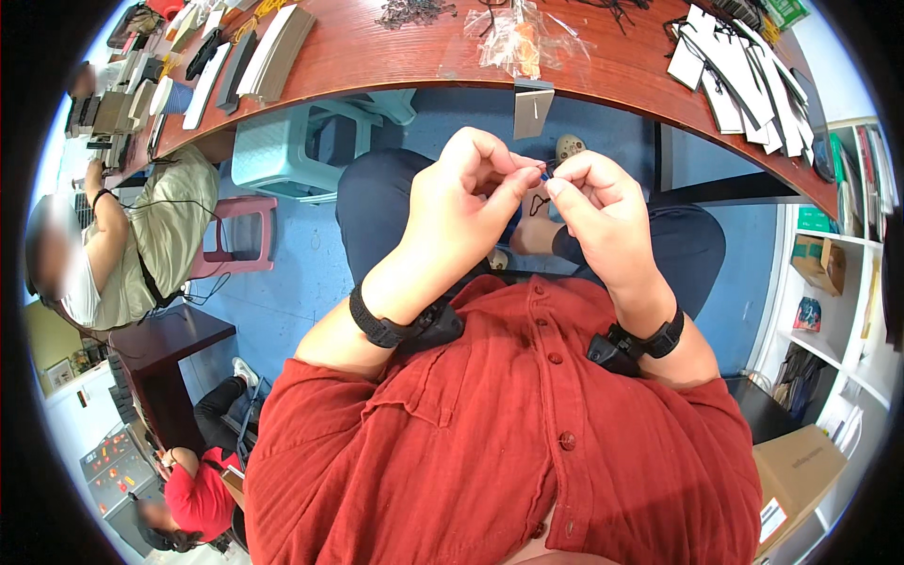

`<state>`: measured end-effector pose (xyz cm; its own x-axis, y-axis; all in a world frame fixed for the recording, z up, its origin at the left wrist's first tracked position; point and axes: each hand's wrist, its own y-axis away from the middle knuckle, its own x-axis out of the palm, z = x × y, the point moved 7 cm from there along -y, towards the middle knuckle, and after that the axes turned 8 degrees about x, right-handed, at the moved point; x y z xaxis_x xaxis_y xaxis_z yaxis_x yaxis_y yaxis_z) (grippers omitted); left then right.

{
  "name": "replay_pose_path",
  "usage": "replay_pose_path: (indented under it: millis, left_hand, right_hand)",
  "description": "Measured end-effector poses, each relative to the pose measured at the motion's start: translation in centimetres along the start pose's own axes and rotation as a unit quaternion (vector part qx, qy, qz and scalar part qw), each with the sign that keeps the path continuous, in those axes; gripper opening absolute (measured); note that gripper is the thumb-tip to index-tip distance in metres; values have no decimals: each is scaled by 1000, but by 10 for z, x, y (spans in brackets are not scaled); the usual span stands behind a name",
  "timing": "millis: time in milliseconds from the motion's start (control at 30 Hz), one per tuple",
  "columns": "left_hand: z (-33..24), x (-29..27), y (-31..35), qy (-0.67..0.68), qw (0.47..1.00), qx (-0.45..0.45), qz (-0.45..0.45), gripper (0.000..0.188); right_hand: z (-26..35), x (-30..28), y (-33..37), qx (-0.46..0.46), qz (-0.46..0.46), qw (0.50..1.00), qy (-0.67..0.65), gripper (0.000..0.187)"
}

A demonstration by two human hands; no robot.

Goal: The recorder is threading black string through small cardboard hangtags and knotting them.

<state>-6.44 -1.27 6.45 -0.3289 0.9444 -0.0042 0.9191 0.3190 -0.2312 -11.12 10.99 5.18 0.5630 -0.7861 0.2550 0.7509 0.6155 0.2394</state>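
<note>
Above my lap, my left hand (461, 198) and my right hand (607, 221) meet fingertip to fingertip. Both are closed in a pinch around a small blue piece (545, 176), too small to make out fully. A thin dark cord loop (538, 202) hangs just below the fingertips. Straight ahead, a grey card tag (533, 111) juts over the table's near edge, beside crumpled clear plastic bags (527, 40).
The reddish wooden table (377, 61) carries stacked cards (276, 55) at left and white tags with black cords (734, 80) at right. Pale green stools (273, 146) stand beneath. Two people sit at left. Shelves (819, 311) and a cardboard box (799, 476) flank my right.
</note>
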Motion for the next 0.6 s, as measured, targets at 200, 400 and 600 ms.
replay_pose_path:
  millis: [200,400,600]
  left_hand:
    - [-16,2,1,-150,981,119,27,15]
    - [-34,7,1,-312,922,212,90,18]
    - [-28,5,-1,-263,950,121,120,12]
  right_hand:
    - [0,-1,-2,-6,-19,1000,2,5]
    - [-6,-1,-2,45,-21,999,-23,3]
    - [-6,-1,-2,24,-20,999,-17,4]
